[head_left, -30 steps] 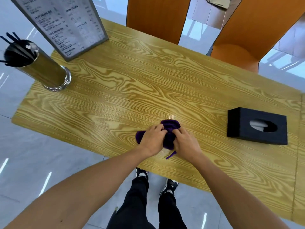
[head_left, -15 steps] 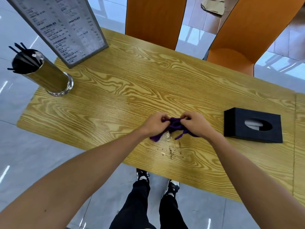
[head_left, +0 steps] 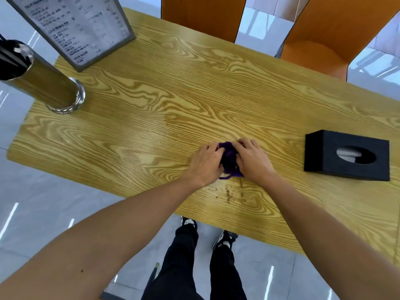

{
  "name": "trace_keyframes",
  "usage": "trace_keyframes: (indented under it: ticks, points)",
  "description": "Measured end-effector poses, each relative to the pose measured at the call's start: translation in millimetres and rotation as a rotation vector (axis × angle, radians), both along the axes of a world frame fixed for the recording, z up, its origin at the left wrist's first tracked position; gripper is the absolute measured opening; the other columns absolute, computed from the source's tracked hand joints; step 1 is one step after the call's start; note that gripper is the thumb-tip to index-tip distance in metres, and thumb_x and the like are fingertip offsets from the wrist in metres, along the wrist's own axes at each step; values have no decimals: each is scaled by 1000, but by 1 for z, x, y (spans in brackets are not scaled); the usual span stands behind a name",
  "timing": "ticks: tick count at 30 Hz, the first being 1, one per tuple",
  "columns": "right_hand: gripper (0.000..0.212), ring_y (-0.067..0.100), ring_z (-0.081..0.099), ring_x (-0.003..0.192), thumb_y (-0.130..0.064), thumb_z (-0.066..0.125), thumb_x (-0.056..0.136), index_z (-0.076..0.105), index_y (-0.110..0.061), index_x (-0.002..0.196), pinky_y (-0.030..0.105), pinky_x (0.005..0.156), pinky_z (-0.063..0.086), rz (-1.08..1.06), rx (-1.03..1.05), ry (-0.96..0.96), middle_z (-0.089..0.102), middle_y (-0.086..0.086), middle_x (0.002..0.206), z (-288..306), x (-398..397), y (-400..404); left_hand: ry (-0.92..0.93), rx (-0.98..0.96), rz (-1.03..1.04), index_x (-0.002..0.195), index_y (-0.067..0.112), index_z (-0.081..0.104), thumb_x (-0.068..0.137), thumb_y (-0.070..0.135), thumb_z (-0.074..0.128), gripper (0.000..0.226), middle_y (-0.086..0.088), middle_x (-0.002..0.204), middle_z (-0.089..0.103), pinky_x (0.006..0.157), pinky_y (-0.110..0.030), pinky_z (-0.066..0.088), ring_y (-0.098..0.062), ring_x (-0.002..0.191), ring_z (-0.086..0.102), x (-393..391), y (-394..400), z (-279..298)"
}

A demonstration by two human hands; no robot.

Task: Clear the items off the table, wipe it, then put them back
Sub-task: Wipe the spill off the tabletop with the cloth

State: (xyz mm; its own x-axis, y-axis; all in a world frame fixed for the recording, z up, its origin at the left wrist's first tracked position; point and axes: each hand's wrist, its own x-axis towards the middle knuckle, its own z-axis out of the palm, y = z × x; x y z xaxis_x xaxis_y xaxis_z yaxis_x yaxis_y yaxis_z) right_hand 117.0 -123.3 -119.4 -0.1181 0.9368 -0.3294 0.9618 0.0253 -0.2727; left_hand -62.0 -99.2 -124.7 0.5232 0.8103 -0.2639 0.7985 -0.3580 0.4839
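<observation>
Since half a second ago your hands have closed in: the purple cloth (head_left: 229,160), then stretched thin between them, is now bunched into a wad on the wooden table (head_left: 151,118). Your left hand (head_left: 206,164) cups its left side, fingers curled onto the fabric; your right hand (head_left: 252,162) covers its right side the same way, so the two hands press toward each other with the cloth squeezed between. A loose purple end pokes out at the near edge of the wad. Brown crumbs (head_left: 228,193) lie scattered on the wood just nearer you than the cloth, not under it.

Nothing is cleared off yet. Black tissue box (head_left: 346,156) sits right of your hands, apart from them, tissue showing in its oval slot. Metal chopstick holder (head_left: 46,87) stands at the far left end of the table, dark sticks in its mouth. Framed menu stand (head_left: 80,27) is at the far left corner, behind the holder. Two orange chairs (head_left: 201,16) are on the far side of the table. Your legs in black trousers and your shoes show below the near table edge.
</observation>
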Motion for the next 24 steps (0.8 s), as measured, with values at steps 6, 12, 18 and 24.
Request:
trace_keyframes:
  ticks: [6, 12, 18, 24]
  points:
    - [40, 34, 54, 113, -11, 59, 94, 56, -6, 134, 43, 80, 58, 43, 2, 3, 54, 12, 132, -1, 7, -59, 33, -5, -112, 116, 14, 61, 85, 25, 69, 34, -4, 121, 57, 85, -39, 53, -26, 109, 57, 5, -44, 1]
    - [37, 35, 56, 101, -5, 60, 88, 61, -6, 125, 50, 80, 56, 83, -4, 24, 60, 11, 121, -1, 10, -98, 31, -73, -54, 109, 15, 63, 89, 24, 63, 22, -2, 115, 56, 77, -38, 54, -24, 107, 56, 10, -95, 4]
    - [34, 33, 59, 91, 1, 67, 79, 68, -9, 112, 44, 80, 56, 174, 37, 37, 66, 9, 109, 2, 19, -129, 14, -110, 28, 111, 22, 69, 94, 27, 63, 19, 2, 115, 59, 75, -36, 52, -22, 106, 57, 17, -147, -1]
    - [31, 28, 59, 80, -5, 71, 75, 70, -11, 106, 40, 75, 57, 234, 24, 13, 66, 6, 100, 4, 31, -160, 7, -112, 68, 112, 19, 71, 92, 23, 63, 22, -1, 115, 60, 81, -35, 48, -24, 110, 55, 28, -186, 0]
